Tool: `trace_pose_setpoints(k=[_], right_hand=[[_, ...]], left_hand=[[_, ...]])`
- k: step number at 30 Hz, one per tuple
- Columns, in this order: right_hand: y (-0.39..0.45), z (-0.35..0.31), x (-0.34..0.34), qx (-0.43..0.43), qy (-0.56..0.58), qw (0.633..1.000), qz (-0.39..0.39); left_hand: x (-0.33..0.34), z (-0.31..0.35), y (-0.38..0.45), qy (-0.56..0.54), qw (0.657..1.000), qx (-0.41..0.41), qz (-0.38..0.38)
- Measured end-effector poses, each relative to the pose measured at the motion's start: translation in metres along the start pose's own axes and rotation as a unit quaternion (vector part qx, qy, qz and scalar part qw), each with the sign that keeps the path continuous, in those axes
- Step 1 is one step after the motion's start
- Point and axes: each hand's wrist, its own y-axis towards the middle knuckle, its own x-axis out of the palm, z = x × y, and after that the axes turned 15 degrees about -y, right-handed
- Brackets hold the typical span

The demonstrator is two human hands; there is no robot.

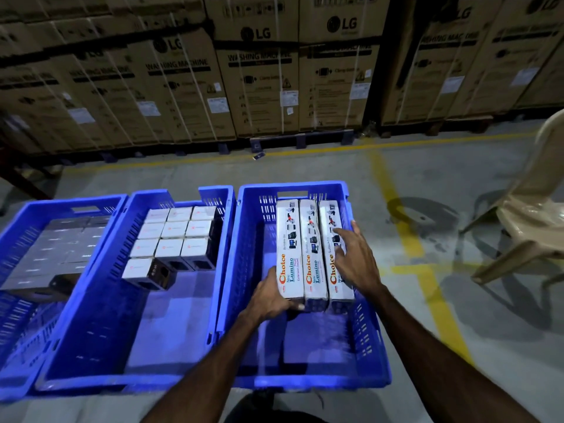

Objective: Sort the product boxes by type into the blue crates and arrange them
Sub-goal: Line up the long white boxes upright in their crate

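1. We see the left hand (pixel 271 296) gripping the near end of the leftmost extension socket box (pixel 288 248)
2. The right hand (pixel 354 257) rests flat, fingers straight, on the rightmost box (pixel 331 227)
3. Three such boxes lie side by side in the right blue crate (pixel 370 346)

We view from one head-worn camera, facing forward and down, close above three blue crates (pixel 369 346) on the floor (pixel 427 184); stacked cartons (pixel 259 71) beyond.
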Motion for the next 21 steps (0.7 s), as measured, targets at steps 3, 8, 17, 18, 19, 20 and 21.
trace_pose_setpoints(k=[3, 8, 17, 18, 19, 20, 21], right_hand=[[0.000, 0.001, 0.000, -0.006, -0.009, 1.000, 0.000], [0.000, 0.001, 0.001, -0.013, -0.029, 0.999, 0.005], [0.000, 0.004, 0.003, -0.043, -0.086, 0.995, 0.001], [0.000, 0.005, 0.004, -0.044, -0.081, 0.996, 0.003], [-0.003, 0.004, 0.003, -0.039, -0.075, 0.996, 0.002], [-0.006, 0.003, 0.003, -0.032, -0.064, 0.997, 0.004], [-0.009, 0.001, 0.001, -0.021, -0.052, 0.998, 0.007]], left_hand=[[-0.010, 0.003, 0.002, -0.013, 0.999, -0.011, -0.051], [-0.018, 0.010, 0.006, -0.126, 0.989, -0.044, -0.062], [-0.019, 0.014, 0.005, -0.202, 0.978, -0.053, 0.005], [-0.019, 0.014, 0.004, -0.205, 0.977, -0.052, 0.010], [-0.021, 0.018, 0.000, -0.204, 0.977, -0.054, 0.017], [-0.022, 0.021, -0.003, -0.201, 0.978, -0.050, 0.026], [-0.023, 0.029, -0.010, -0.195, 0.979, -0.048, 0.037]])
